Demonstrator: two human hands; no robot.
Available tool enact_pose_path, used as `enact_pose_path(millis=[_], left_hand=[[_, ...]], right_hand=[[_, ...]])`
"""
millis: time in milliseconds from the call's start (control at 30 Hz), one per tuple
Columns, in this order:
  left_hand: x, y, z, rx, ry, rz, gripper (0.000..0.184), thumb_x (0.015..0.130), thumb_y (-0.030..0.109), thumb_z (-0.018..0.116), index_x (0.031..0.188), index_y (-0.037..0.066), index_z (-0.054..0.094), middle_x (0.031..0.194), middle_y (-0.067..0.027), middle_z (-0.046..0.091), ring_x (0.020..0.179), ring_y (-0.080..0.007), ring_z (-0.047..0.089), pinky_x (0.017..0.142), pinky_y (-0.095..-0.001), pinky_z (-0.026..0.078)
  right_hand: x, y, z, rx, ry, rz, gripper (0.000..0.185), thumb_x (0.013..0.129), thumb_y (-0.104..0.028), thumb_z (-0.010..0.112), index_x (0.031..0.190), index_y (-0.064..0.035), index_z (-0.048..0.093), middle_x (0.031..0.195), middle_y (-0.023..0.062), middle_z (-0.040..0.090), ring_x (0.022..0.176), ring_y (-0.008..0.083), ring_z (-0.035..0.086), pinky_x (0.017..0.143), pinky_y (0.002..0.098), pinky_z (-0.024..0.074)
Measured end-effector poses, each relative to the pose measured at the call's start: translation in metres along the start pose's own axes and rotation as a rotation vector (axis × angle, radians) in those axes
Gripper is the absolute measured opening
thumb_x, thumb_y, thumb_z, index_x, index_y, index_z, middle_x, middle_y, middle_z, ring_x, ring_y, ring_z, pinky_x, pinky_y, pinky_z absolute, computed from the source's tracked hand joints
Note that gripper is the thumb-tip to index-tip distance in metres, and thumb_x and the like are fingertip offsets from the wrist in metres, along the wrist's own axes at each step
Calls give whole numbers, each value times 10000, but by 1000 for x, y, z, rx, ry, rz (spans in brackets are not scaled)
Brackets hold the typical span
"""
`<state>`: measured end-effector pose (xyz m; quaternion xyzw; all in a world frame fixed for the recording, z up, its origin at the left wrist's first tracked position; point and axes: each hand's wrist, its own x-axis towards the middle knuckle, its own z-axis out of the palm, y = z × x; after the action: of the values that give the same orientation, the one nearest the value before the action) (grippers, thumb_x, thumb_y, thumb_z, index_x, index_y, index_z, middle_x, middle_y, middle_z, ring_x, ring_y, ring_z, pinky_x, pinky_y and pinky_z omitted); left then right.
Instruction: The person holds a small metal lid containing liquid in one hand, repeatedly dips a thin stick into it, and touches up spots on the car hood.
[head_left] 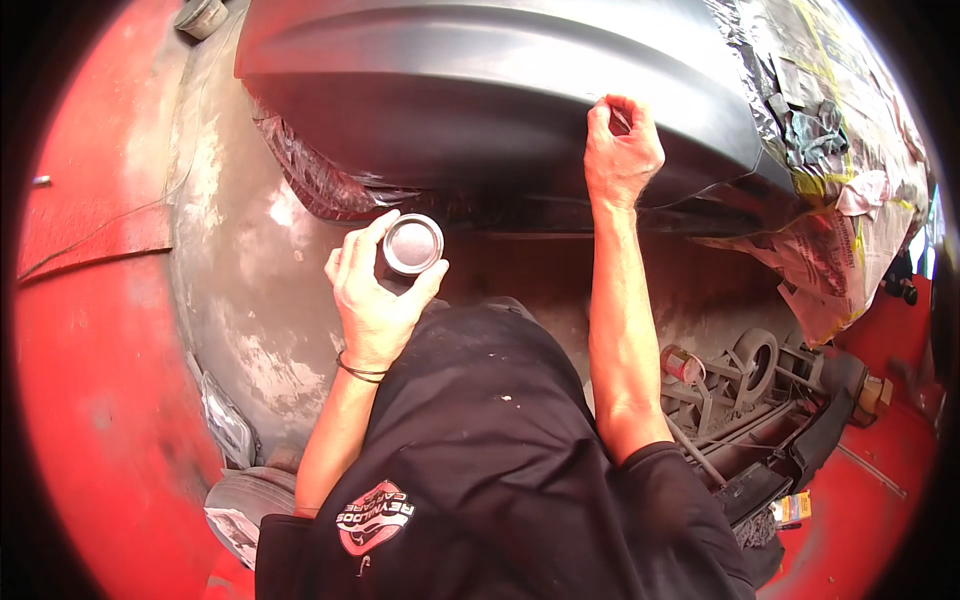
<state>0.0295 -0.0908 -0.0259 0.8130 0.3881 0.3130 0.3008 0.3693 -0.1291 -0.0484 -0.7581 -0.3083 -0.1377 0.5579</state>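
My left hand [375, 290] is wrapped round a small round can [413, 245] with a grey top, held in front of my body below the edge of a dark car panel. On the right, my right hand [624, 150] is raised over the dark glossy panel [450, 100], its fingertips pinched together near the surface. Whether anything sits between those fingertips is too small to tell.
Plastic and newspaper masking [835, 240] covers the car at the right. Metal parts with a small wheel [756, 362] and a red-labelled can [682, 365] lie lower right. A tire [250, 505] is at lower left, and a bucket [201, 17] at upper left.
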Motion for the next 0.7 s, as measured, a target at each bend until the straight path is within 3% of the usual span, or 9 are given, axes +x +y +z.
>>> enact_pose_path(millis=[333,433,700], left_hand=[[26,-20,-14,-53,-60,15,726,816,304,1041,1440,102,730,1307,-65,777,1235,-279,721,1164,-478,445],[30,-17,-18,-54,-64,17,710,802,215,1045,1428,60,750,1270,-94,779,1231,-310,717,1135,-470,517],[38,-23,-22,-49,-67,30,700,795,205,1049,1412,54,755,1260,-97,780,1217,-311,719,1125,-468,531]], right_hand=[[2,-16,13,-83,-38,-6,133,997,-76,840,1127,-65,819,1037,72,859,976,181,853,914,332,680],[1,-17,19,-78,-52,6,132,994,-72,837,1125,-64,819,1043,75,860,985,186,858,905,337,680],[0,-18,29,-163,-139,-17,134,984,-136,839,1114,-106,831,1065,69,867,982,223,865,892,360,668]])
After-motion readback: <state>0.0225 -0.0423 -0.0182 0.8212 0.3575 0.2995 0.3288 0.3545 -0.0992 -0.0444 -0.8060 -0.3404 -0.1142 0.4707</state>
